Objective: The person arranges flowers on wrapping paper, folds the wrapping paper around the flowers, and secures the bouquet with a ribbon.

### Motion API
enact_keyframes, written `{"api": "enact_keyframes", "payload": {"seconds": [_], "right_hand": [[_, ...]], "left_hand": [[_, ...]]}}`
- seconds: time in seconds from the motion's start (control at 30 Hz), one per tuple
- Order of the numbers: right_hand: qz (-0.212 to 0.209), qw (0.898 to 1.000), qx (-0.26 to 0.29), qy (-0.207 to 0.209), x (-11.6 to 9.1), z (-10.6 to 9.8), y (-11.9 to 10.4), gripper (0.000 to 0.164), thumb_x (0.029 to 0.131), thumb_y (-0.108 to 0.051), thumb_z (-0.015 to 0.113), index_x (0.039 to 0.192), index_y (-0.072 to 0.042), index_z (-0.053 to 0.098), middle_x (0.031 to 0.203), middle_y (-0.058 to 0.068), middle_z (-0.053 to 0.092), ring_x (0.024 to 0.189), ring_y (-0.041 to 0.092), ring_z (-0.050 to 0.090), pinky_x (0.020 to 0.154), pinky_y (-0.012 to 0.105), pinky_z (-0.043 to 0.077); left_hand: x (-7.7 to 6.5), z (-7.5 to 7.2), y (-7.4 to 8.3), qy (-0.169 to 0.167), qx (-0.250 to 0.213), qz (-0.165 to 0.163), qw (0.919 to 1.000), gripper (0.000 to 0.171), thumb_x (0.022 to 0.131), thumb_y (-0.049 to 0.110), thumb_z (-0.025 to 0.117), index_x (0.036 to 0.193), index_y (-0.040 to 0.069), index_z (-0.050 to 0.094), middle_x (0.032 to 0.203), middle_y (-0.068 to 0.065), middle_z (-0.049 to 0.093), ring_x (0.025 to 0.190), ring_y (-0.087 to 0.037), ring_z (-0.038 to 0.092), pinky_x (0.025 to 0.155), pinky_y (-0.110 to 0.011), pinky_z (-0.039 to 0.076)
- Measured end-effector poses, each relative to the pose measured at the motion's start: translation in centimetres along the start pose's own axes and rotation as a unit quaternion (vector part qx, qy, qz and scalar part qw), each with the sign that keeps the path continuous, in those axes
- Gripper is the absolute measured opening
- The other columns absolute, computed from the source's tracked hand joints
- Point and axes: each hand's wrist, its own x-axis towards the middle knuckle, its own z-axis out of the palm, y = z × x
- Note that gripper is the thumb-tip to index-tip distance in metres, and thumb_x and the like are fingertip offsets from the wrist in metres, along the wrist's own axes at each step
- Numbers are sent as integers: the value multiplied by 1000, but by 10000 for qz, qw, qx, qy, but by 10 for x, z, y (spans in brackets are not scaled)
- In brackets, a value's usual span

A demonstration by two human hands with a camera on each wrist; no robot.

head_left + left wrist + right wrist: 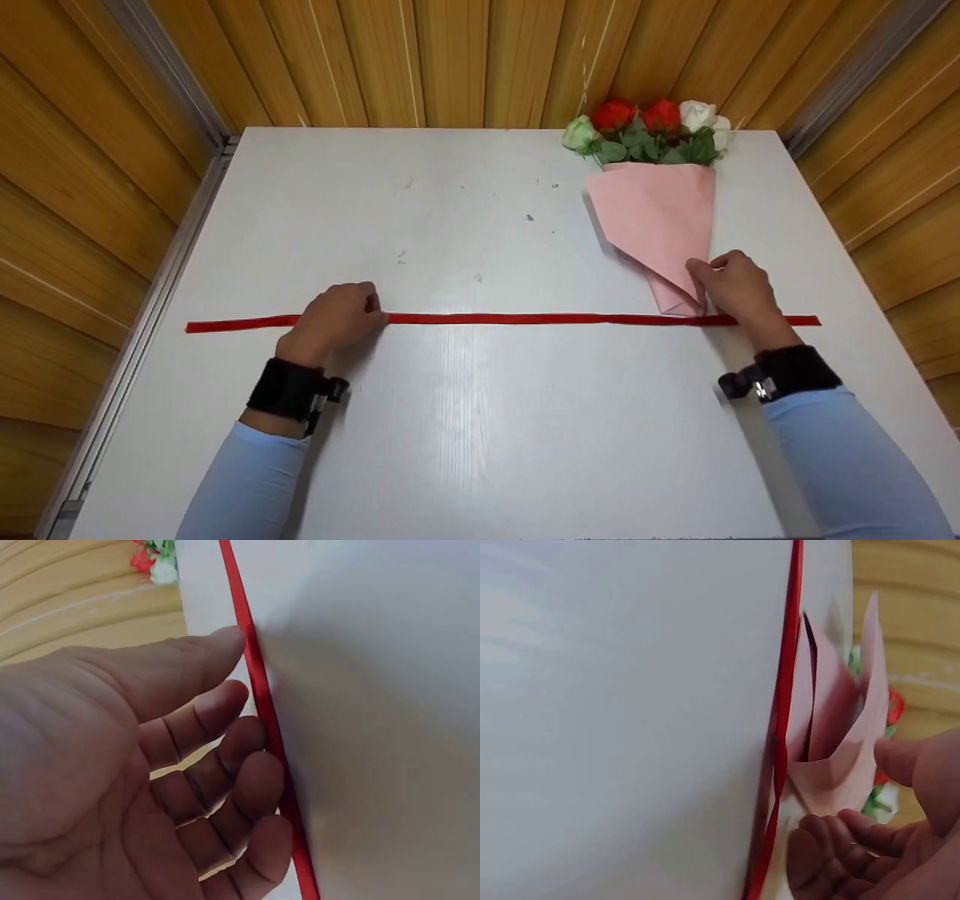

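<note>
A long red ribbon [495, 319] lies nearly straight from left to right across the white table. My left hand [337, 315] is over its left part, thumb tip at the ribbon and fingers loosely bent beside it; the left wrist view shows a gap between thumb and fingers. At the right lies a bouquet in pink wrapping paper [660, 217], its narrow folded end by the ribbon. My right hand [739, 289] is at this lower end, its thumb touching the paper and its bent fingers beside the edge. The right wrist view looks into the paper's folds [836, 712].
Red roses [661, 116], a white rose [697, 115] and a pale green one [580, 135] top the bouquet near the table's far edge. Wood-patterned panels [450, 64] stand behind and at both sides. A metal rail [161, 307] runs along the left side.
</note>
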Motion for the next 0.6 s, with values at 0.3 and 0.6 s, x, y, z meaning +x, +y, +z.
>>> {"api": "enact_keyframes", "payload": {"seconds": [0.3, 0.6], "right_hand": [[281, 9935, -425, -1016, 24, -15, -4, 93, 92, -62, 69, 132, 16, 40, 107, 24, 51, 95, 36, 53, 73, 38, 44], [408, 9945, 323, -913, 26, -8, -15, 79, 91, -44, 77, 132, 17, 48, 109, 19, 52, 93, 29, 55, 68, 30, 47]], "left_hand": [[-18, 27, 48, 74, -98, -46, 9999, 19, 100, 25, 69, 109, 9, 70, 97, -8, 72, 88, -28, 64, 83, -44, 56], [-20, 32, 44, 224, -331, -44, 9992, 15, 100, 25, 66, 105, 11, 69, 90, -4, 69, 83, -25, 62, 77, -38, 52]]}}
